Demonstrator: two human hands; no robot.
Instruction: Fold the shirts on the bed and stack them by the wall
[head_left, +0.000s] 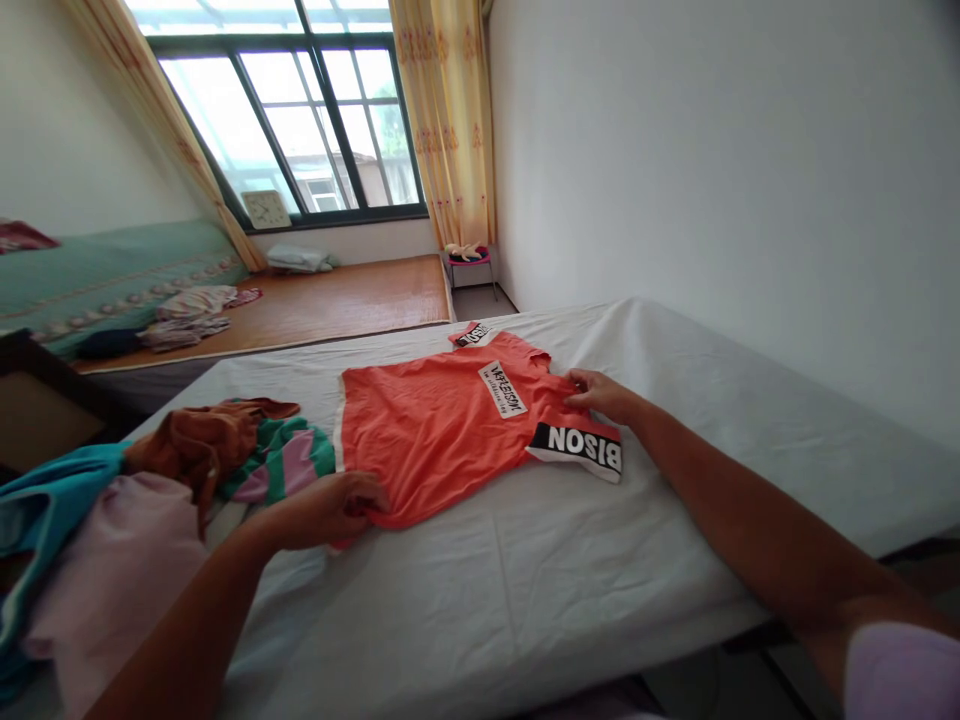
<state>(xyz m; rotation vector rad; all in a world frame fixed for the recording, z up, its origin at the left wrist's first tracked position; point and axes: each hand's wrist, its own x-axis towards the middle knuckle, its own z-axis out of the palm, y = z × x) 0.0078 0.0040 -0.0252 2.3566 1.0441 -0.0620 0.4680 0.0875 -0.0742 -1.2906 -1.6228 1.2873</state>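
Observation:
An orange T-shirt (427,420) lies spread on a white-sheeted table (480,610), its collar toward the right and its hem toward the left. Black-and-white bands with lettering mark both sleeves, and a pale printed patch sits on the chest. My left hand (337,508) has its fingers closed on the near corner of the hem. At the shoulder beside the collar, my right hand (604,393) pinches the fabric between thumb and fingers. The nearer sleeve lies flat below my right wrist.
Left of the shirt is a heap of clothes: a brown garment (195,440), a green-and-pink striped one (289,460), a pink one (127,570) and a blue one (67,490). Beyond stands a bed with a brown mat (352,290). A white wall (712,180) borders the right.

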